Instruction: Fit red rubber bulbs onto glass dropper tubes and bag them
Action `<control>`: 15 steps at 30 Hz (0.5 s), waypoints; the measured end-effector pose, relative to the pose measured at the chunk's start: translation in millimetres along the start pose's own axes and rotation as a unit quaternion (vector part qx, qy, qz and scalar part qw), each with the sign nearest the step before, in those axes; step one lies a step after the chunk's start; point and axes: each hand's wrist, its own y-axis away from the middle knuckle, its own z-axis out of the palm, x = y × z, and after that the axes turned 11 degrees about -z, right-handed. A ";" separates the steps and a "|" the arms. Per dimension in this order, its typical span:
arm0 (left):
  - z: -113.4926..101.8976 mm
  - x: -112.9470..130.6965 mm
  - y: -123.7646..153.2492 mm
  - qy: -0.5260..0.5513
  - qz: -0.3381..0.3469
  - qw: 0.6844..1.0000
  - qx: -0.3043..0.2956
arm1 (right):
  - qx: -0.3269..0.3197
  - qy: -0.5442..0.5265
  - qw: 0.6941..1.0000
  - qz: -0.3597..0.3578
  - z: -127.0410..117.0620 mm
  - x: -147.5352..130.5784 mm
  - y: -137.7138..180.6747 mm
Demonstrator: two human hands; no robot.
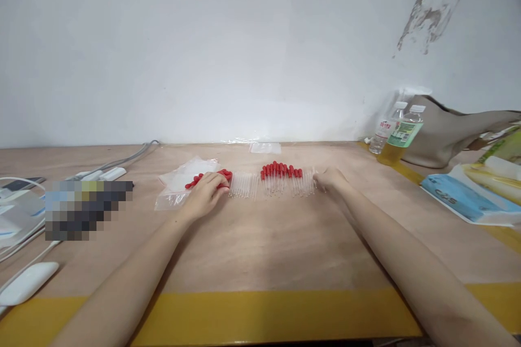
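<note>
My left hand [207, 193] lies over a small pile of red rubber bulbs [198, 179], its fingers bent and pressed together among them. Whatever they pinch is hidden. A row of thin clear glass tubes [244, 185] lies to the right of that hand. Further right, several tubes carry red bulbs on their far ends, forming a group of droppers [275, 171]. At the right end of the row, my right hand [331, 178] has its fingers closed beside more bare tubes [309, 181]. What is between those fingertips cannot be made out.
Clear plastic bags [173, 199] lie behind and left of my left hand. Cables [122, 161] and a white mouse [30, 282] are at the left. At the right stand two bottles [401, 138], a grey-brown bag [439, 130] and a blue tissue pack [459, 198]. A wall borders the back.
</note>
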 end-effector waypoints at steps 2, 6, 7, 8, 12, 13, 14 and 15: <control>4.5 13.7 3.9 0.027 -0.018 0.999 0.000 | 0.002 -0.042 0.999 -0.011 -9.1 -5.8 4.6; 22.3 35.8 11.7 0.121 -0.058 0.990 -0.051 | -0.029 -0.105 0.992 -0.062 -26.4 -17.9 20.1; 28.3 39.9 13.0 0.160 -0.056 0.984 -0.062 | -0.041 -0.135 0.987 -0.082 -27.7 -20.0 24.9; 34.3 43.8 14.0 0.202 -0.057 0.975 -0.068 | -0.053 -0.177 0.977 -0.106 -27.0 -21.6 29.9; 52.3 58.5 17.5 0.283 -0.073 0.952 -0.088 | -0.118 -0.373 0.893 -0.222 -5.6 -24.3 52.8; 54.3 62.0 18.7 0.277 -0.071 0.954 -0.089 | -0.131 -0.390 0.877 -0.247 2.4 -24.8 59.3; 55.3 65.1 20.1 0.266 -0.068 0.957 -0.091 | -0.137 -0.395 0.869 -0.266 10.2 -25.3 65.9; 55.6 67.7 21.5 0.257 -0.064 0.960 -0.093 | -0.141 -0.383 0.868 -0.284 17.2 -26.1 72.7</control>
